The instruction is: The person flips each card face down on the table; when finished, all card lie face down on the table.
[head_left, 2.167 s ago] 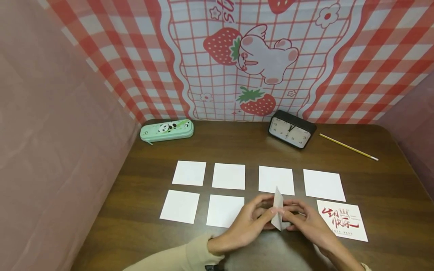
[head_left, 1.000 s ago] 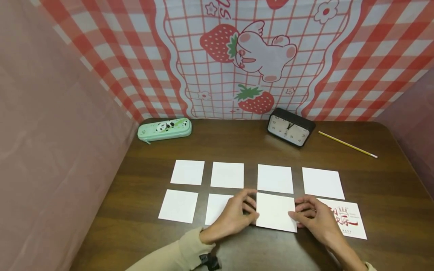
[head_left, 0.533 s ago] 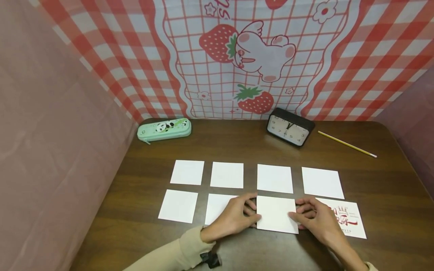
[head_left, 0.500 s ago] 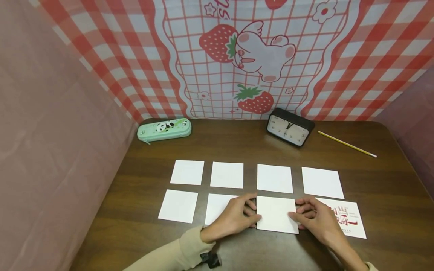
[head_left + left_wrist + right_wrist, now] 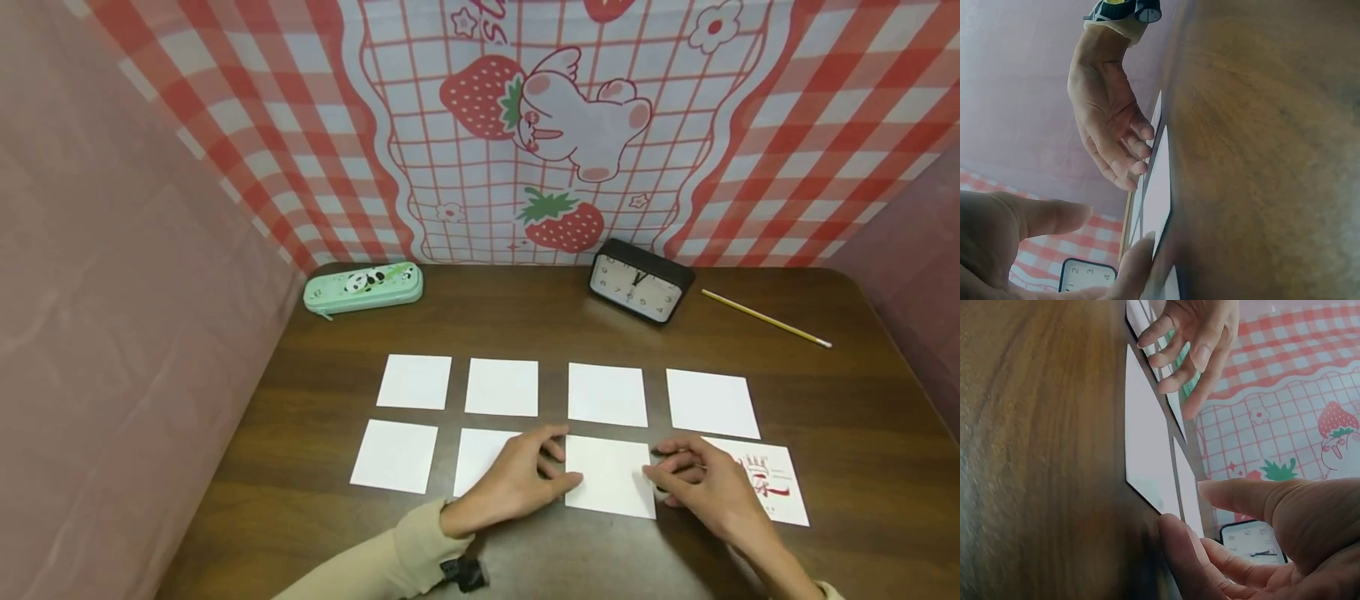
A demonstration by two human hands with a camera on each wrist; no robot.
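Note:
A blank white card [image 5: 609, 477] lies flat on the table between the two hands, in the front row. My left hand [image 5: 517, 475] is at its left side, fingers loosely bent and thumb raised off the card in the left wrist view. My right hand [image 5: 705, 483] is at its right edge, fingers relaxed. In the right wrist view a fingertip of the right hand [image 5: 1254, 550] is close to the card's near corner; contact is unclear. The left hand partly covers a blank card [image 5: 480, 454]; the right hand partly covers a card with red writing [image 5: 783, 487].
Behind lies a row of blank cards, one of them [image 5: 607, 394] straight behind the middle card. Another blank card [image 5: 393, 456] is at front left. A green panda pencil case [image 5: 363, 287], black clock [image 5: 640, 282] and yellow pencil [image 5: 765, 317] are at the back of the brown table [image 5: 337, 542].
The card held on edge between both hands was turned blank side up and lowered flat onto the table. Both hands then loosened from its sides, the right moving slightly away.

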